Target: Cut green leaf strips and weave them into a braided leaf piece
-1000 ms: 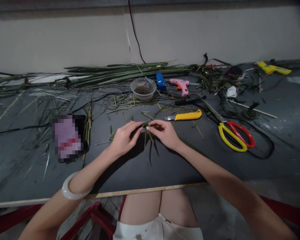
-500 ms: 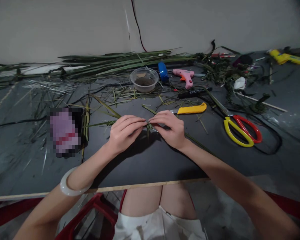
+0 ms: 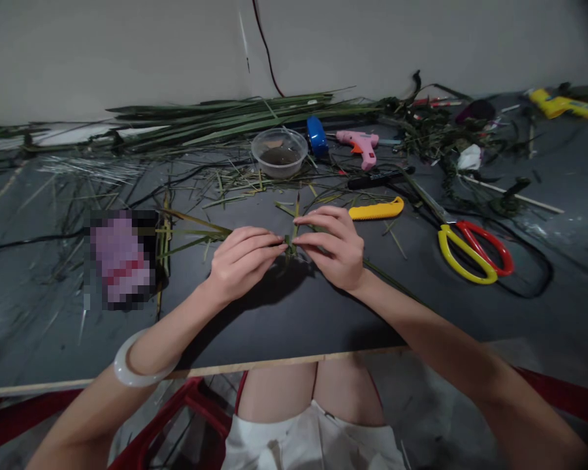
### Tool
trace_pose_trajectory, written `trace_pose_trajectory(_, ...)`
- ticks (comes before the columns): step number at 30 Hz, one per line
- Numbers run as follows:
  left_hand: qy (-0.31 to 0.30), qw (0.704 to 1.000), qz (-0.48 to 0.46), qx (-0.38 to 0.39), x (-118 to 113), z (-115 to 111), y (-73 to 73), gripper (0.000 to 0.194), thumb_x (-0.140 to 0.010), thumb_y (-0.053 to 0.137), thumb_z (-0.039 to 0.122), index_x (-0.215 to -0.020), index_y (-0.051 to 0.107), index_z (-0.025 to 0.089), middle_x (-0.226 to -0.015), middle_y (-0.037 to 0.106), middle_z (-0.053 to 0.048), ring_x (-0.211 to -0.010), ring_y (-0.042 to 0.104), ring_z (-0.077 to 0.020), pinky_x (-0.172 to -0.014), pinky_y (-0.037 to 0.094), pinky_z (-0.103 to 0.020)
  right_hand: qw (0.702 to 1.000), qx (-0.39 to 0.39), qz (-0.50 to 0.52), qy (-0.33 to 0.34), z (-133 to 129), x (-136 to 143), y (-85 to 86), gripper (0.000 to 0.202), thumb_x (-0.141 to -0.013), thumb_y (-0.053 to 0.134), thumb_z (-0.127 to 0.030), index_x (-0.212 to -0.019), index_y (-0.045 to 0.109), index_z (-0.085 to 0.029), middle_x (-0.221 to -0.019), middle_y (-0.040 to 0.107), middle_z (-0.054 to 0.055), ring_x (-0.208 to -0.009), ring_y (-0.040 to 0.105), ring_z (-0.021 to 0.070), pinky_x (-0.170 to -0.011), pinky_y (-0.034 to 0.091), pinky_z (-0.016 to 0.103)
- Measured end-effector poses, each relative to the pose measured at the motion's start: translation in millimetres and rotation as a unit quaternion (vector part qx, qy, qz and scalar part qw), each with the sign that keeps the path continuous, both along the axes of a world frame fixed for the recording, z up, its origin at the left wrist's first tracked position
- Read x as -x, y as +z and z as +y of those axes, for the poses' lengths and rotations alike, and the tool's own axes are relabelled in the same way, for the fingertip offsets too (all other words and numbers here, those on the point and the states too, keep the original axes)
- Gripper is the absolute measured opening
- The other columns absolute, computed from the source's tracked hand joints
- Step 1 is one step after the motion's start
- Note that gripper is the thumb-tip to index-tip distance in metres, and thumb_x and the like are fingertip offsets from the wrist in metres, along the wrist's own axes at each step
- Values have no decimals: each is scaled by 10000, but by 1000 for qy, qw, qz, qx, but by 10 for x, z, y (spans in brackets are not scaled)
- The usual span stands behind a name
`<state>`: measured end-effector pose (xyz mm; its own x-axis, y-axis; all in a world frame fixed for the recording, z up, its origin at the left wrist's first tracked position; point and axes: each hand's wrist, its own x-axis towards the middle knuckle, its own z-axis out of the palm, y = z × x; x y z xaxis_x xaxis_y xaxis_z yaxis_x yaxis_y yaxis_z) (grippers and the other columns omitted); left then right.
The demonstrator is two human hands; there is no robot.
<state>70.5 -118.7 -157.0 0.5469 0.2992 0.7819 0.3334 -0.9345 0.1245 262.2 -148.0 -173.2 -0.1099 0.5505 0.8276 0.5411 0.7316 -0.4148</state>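
Over the dark table, my left hand (image 3: 245, 262) is closed in a pinch on a small bundle of green leaf strips (image 3: 288, 247). Loose ends of the strips (image 3: 200, 232) stick out to the left behind that hand. My right hand (image 3: 334, 248) faces it from the right, with thumb and fingertips pinched on a narrow leaf strip (image 3: 296, 212) that stands up from the bundle. The fingers hide much of the bundle. Just behind my right hand lies a yellow-handled knife (image 3: 377, 209), its blade hidden by the fingers.
Scissors with red and yellow handles (image 3: 470, 253) lie to the right. Farther back are a clear plastic bowl (image 3: 279, 171), a blue tape roll (image 3: 316, 136), a pink glue gun (image 3: 362, 145) and a pile of long leaves (image 3: 215, 117). A blurred-out purple object (image 3: 120, 251) lies left.
A narrow leaf strip now stands upright at my right fingertips. The right fingers have spread slightly apart. The left hand has barely moved, and the view has shifted a little.
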Motion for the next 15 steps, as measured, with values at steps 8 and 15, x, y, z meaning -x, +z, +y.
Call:
trace_pose_trajectory(8, 51, 988, 6, 142, -66, -122, 122, 151, -830, 569, 176, -939, 672, 156, -860, 728, -56, -755, 682, -128, -731, 539, -205, 991, 103, 77, 31, 3, 49, 53, 108, -847, 565, -242, -812, 667, -229, -819, 696, 24, -844, 597, 173, -818, 485, 362)
trace_pose_trajectory(15, 43, 901, -68, 427, -123, -119, 178, 276, -838, 572, 335, -1004, 666, 135, -835, 724, -59, -631, 673, -124, -617, 543, -194, 915, 317, 226, 104, -11, 79, 85, 128, -761, 640, -300, -803, 658, -181, -775, 683, 17, -713, 631, 135, -704, 522, 271)
